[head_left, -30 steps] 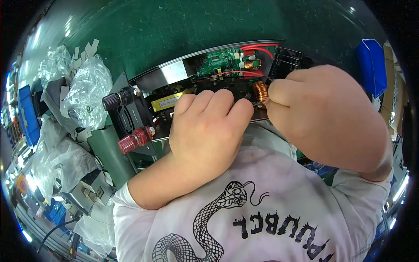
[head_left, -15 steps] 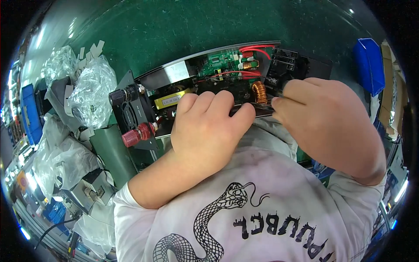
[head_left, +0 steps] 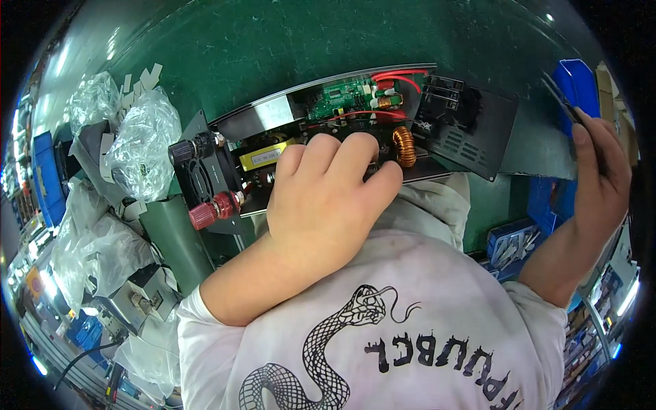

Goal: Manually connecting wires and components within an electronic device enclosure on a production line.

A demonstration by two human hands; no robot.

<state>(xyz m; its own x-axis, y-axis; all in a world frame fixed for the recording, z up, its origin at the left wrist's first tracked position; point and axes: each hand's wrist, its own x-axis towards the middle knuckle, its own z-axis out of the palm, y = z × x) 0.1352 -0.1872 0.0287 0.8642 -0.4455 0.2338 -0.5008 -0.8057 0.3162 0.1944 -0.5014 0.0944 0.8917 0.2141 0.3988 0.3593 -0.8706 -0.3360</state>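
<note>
An opened power supply unit [head_left: 273,115] lies across the table in front of me. Its left end panel [head_left: 205,171] carries a fan grille, a black terminal post [head_left: 195,149] and a red one [head_left: 213,210]. Inside it show a green circuit board [head_left: 338,96], a yellow transformer [head_left: 266,157] and a copper-wound coil [head_left: 404,147]. My left hand [head_left: 328,205] grips the unit's near side, its fingers curled over the edge and hiding part of the inside. Off to the right, my right hand [head_left: 601,171] holds dark, thin-tipped tweezers [head_left: 566,102], apart from the unit.
A black slotted end panel [head_left: 471,140] lies angled at the unit's right end. Blue bins [head_left: 577,85] stand at the far right, and a small blue box [head_left: 509,242] of metal parts sits nearer. Clear plastic bags [head_left: 147,143] crowd the left side of the green table [head_left: 437,34].
My right hand has moved from beside the copper coil out to the right, taking the tweezers along. The slotted panel now shows more fully. My left hand has hardly moved.
</note>
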